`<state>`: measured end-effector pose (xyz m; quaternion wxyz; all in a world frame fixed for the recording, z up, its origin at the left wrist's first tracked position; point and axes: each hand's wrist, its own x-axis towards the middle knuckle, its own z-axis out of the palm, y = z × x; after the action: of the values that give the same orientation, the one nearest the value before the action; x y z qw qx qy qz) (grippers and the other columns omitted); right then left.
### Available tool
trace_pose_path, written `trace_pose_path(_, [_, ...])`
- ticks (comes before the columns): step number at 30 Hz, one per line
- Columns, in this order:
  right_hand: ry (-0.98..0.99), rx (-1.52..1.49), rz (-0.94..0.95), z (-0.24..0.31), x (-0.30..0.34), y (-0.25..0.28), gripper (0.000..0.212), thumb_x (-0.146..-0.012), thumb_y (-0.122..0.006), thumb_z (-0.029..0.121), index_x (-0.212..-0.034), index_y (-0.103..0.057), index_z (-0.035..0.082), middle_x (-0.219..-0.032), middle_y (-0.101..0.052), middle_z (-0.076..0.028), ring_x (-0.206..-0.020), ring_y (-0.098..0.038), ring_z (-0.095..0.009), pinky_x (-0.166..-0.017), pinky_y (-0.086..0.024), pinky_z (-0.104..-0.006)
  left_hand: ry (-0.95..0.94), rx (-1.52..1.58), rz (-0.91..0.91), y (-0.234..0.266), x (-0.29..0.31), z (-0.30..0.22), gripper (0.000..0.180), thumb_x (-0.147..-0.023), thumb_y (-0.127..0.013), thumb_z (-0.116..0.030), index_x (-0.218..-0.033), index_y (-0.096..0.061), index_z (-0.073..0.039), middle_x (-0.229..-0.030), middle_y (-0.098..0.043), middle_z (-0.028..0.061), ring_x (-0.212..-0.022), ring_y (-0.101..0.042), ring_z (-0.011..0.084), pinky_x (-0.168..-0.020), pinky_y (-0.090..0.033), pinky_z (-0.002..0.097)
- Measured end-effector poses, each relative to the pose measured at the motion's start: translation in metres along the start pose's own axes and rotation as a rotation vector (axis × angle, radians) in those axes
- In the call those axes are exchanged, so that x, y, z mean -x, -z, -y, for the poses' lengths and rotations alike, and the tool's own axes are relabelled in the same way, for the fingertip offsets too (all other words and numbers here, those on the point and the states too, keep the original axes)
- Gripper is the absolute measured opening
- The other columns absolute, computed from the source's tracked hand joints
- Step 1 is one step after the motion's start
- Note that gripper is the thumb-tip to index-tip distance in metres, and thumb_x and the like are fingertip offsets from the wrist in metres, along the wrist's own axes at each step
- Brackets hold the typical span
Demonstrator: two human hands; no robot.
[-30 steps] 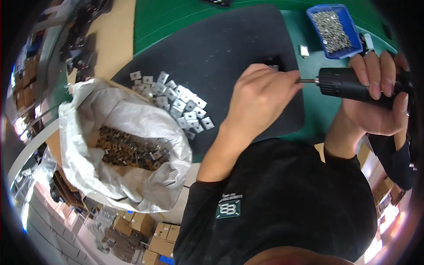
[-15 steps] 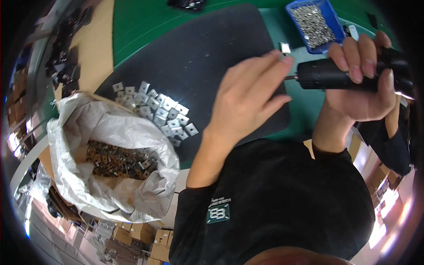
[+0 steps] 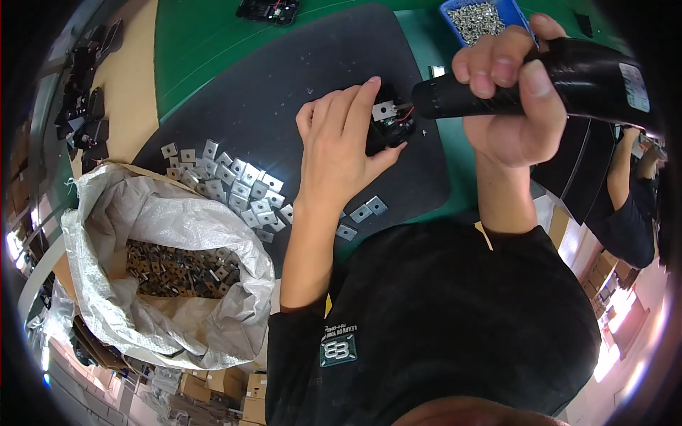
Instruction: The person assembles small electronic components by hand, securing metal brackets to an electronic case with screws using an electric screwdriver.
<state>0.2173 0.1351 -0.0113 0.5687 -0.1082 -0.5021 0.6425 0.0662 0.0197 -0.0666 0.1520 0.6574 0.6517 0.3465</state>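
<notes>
My left hand [image 3: 341,138] presses on a small black plastic housing [image 3: 400,133] lying on the dark mat, fingers along its far side and thumb at its near side. A square metal plate with a hole [image 3: 384,111] sits on the housing, with a red wire beside it. My right hand [image 3: 522,99] is closed around a black electric screwdriver [image 3: 597,74], held almost level. Its bit points left and ends at the plate's right edge; whether it touches a screw I cannot tell. Loose square metal plates [image 3: 245,188] lie in a heap left of my left hand.
A blue bin [image 3: 522,18] of screws stands at the far right. Near left, a white woven sack [image 3: 163,213] holds many small metal pieces. Another black housing [image 3: 266,10] lies at the far edge of the dark mat [image 3: 298,85]. Another person's arm [image 3: 618,170] shows at the right.
My left hand has moved left and now holds the black housing on the mat. The screwdriver has come left, its bit now at the housing. The whole view has shifted slightly.
</notes>
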Motion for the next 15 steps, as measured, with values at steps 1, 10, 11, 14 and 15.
trace_pose_path(1, [-0.001,0.002,0.000,-0.003,0.000,-0.001,0.047,-0.090,-0.050,0.019,-0.133,-0.044,0.004,-0.083,-0.050,-0.004,-0.069,-0.049,-0.016,-0.070,-0.042,-0.0367,0.001,0.002,0.000,-0.001,-0.001,0.000,0.078,-0.056,-0.085,-0.027,-0.127,-0.057,-0.007,-0.114,-0.062,0.0094,-0.107,-0.057,0.0268,-0.095,-0.035,0.0401])
trace_pose_path(10, [-0.006,0.047,0.029,-0.015,-0.002,0.001,0.043,-0.090,-0.050,0.015,-0.130,-0.043,0.004,-0.083,-0.051,-0.006,-0.069,-0.051,-0.017,-0.069,-0.045,-0.0378,0.012,-0.003,-0.030,-0.003,-0.004,0.003,0.077,-0.053,-0.083,-0.028,-0.124,-0.060,-0.008,-0.111,-0.062,0.0089,-0.103,-0.058,0.0267,-0.094,-0.037,0.0396])
trace_pose_path(11, [-0.007,0.044,0.030,-0.016,-0.001,0.002,0.043,-0.090,-0.050,0.015,-0.130,-0.043,0.004,-0.083,-0.051,-0.006,-0.069,-0.051,-0.017,-0.069,-0.045,-0.0378,0.006,0.000,-0.036,-0.003,-0.004,0.004,0.076,-0.053,-0.083,-0.028,-0.123,-0.061,-0.008,-0.110,-0.062,0.0087,-0.102,-0.058,0.0266,-0.093,-0.037,0.0395])
trace_pose_path(14, [-0.017,0.100,0.073,-0.014,0.000,0.004,0.037,-0.088,-0.053,0.012,-0.124,-0.044,0.007,-0.081,-0.051,-0.006,-0.067,-0.051,-0.017,-0.069,-0.046,-0.0373,-0.005,0.016,-0.035,-0.004,-0.007,0.002,0.075,-0.052,-0.084,-0.029,-0.121,-0.062,-0.008,-0.107,-0.062,0.0081,-0.099,-0.058,0.0264,-0.091,-0.037,0.0393])
trace_pose_path(15, [-0.039,0.093,0.091,-0.014,0.000,0.003,0.035,-0.087,-0.055,0.009,-0.120,-0.044,0.008,-0.079,-0.051,-0.006,-0.065,-0.050,-0.016,-0.068,-0.046,-0.0370,-0.003,0.016,-0.031,-0.004,-0.007,0.002,0.075,-0.052,-0.084,-0.030,-0.121,-0.062,-0.008,-0.105,-0.062,0.0077,-0.097,-0.058,0.0262,-0.090,-0.037,0.0392])
